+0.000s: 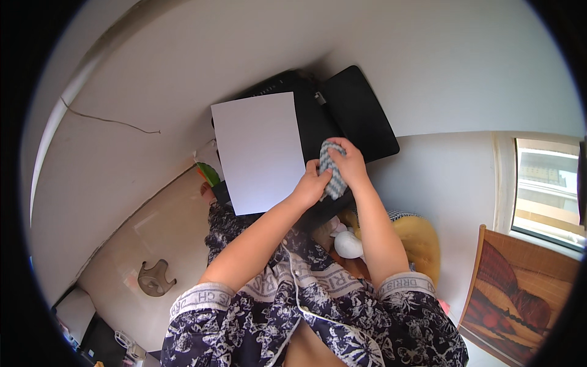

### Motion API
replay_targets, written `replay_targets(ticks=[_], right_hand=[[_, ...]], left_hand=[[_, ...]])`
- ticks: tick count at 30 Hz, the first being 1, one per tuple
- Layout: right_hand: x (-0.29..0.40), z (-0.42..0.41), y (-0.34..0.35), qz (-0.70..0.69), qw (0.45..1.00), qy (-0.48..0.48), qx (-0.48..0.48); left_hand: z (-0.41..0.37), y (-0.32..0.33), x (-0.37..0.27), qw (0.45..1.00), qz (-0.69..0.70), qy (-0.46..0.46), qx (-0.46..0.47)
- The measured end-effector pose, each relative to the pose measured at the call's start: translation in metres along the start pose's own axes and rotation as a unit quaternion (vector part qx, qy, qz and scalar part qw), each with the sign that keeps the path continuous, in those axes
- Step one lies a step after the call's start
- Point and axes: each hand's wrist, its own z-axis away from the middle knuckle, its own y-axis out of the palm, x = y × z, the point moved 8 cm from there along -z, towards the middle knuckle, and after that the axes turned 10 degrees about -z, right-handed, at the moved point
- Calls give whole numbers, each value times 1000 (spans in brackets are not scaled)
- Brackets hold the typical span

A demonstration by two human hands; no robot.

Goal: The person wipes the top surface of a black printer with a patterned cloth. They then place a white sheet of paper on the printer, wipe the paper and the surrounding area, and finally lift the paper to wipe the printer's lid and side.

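Note:
Both hands hold a folded grey-and-white patterned cloth (338, 183) above the right part of a black printer-like machine (312, 119). My left hand (314, 183) grips its left side, the thumb lying on the cloth. On the upper right side, the fingers of my right hand (347, 160) close around it. A blank white sheet of paper (259, 151) lies over the machine's left part, left of the cloth. The black raised lid or panel (362, 110) slants beyond my right hand.
A light wall stands behind the machine. Below right are a white plush toy (348, 244) and a yellow cushion (419, 243). A translucent brown plastic stool (156, 278) stands on the floor at left. A patterned woven hanging (518, 293) is at the right, beneath a window (548, 188).

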Motion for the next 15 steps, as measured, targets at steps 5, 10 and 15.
replay_targets(ticks=[5,10,15], right_hand=[[33,-71,-38,168,976,-42,-132],[61,-123,-21,341,931,-67,-110],[57,-137,4,489,866,-84,-62]], left_hand=[[25,-42,-60,891,-394,143,-174],[35,-79,-46,737,-610,112,-268],[39,-75,-28,717,-645,84,-251]])
